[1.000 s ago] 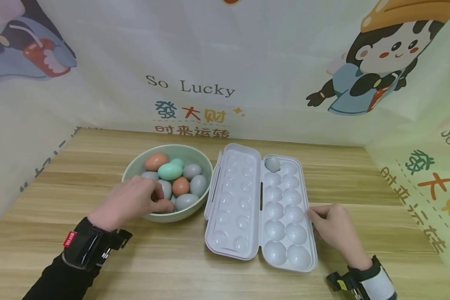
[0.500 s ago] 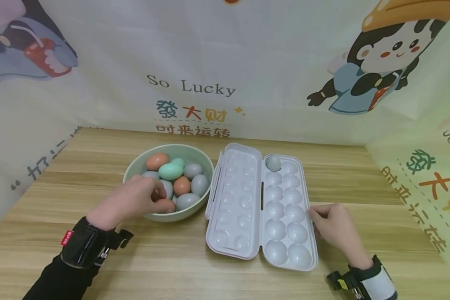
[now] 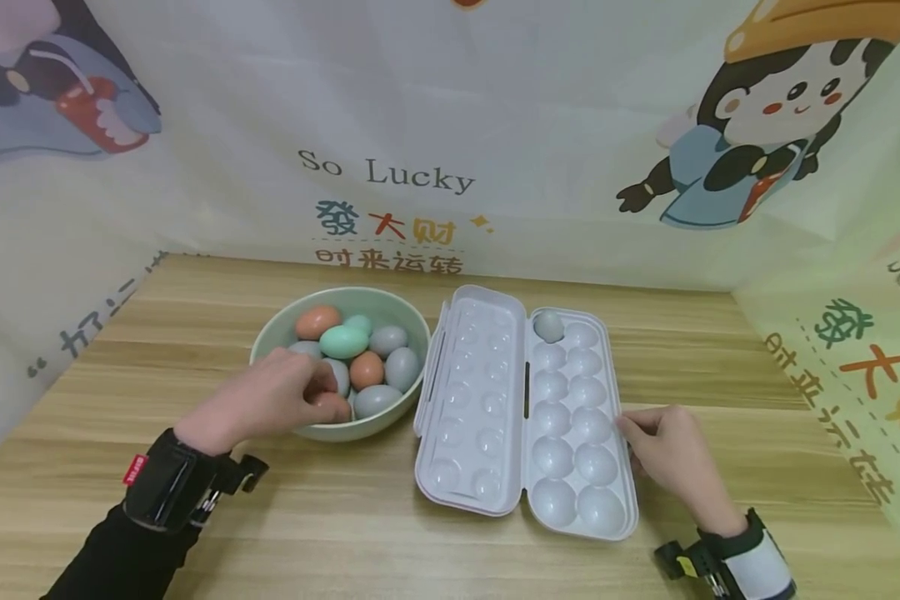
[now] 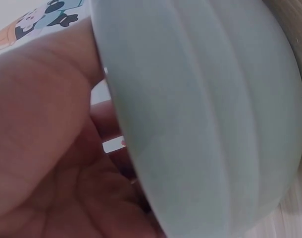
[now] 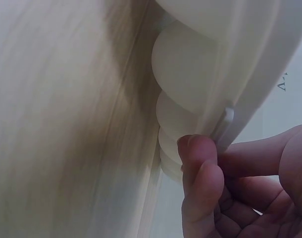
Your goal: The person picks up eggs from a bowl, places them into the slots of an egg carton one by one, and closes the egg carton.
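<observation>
With twelve o'clock at the table's far edge, a pale green bowl (image 3: 345, 432) of eggs sits at ten o'clock on a wood-grain table (image 3: 307, 533). An open white egg carton (image 3: 512, 400) lies just beside it at three o'clock, its lid on the bowl's side and its cupped half farther away. One grey egg (image 3: 549, 327) sits in the cupped half's eleven o'clock corner.

The left hand (image 3: 270, 396) reaches over the bowl's rim at eight o'clock, fingers bent down among the eggs; its fingertips are hidden, so I cannot tell whether they pinch one. Around it, a brown egg (image 3: 318, 322) lies at eleven o'clock in the bowl, a green egg (image 3: 344, 342) near twelve, more grey ones from one to five.

The right hand (image 3: 667, 442) pinches the carton's three o'clock edge between thumb and bent fingers. Behind hangs a pale backdrop (image 3: 547, 167) lettered "So Lucky".
</observation>
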### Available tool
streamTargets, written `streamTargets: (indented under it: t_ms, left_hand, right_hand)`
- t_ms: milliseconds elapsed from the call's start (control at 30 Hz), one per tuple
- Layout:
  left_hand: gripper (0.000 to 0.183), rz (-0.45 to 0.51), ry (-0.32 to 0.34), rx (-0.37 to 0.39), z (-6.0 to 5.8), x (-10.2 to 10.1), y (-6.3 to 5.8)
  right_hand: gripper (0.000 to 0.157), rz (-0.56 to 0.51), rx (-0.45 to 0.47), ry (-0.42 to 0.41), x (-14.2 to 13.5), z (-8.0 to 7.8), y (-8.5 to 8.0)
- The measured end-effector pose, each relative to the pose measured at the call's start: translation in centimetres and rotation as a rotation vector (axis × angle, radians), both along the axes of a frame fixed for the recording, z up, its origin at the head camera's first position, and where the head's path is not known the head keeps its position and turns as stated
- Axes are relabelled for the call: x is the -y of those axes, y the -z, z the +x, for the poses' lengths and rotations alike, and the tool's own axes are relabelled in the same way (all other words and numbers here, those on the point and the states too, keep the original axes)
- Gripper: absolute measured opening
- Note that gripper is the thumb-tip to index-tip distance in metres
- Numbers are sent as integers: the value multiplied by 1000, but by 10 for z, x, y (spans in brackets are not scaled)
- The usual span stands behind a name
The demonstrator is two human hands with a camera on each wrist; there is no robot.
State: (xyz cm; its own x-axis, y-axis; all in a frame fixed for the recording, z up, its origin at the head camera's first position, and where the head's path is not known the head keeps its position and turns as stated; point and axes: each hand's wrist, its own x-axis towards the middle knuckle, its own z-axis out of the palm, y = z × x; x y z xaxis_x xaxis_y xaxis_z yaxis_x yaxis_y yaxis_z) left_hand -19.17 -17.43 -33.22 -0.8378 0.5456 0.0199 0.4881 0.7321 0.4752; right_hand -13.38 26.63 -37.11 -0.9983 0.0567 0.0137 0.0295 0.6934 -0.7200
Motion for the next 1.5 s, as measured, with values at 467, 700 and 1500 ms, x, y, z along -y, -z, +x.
streamTargets:
  t_ms: [467, 700, 1500]
  left_hand:
    - [30, 27, 33, -6, 1, 2, -6]
    - [13, 41, 6, -54, 1, 4, -8]
    - [32, 147, -43, -223, 3, 3, -20]
  right_hand:
    - [24, 7, -15, -16, 0, 0, 1]
    - [24, 35, -17, -5, 0, 1, 0]
    - [23, 45, -20, -5, 1, 0, 0]
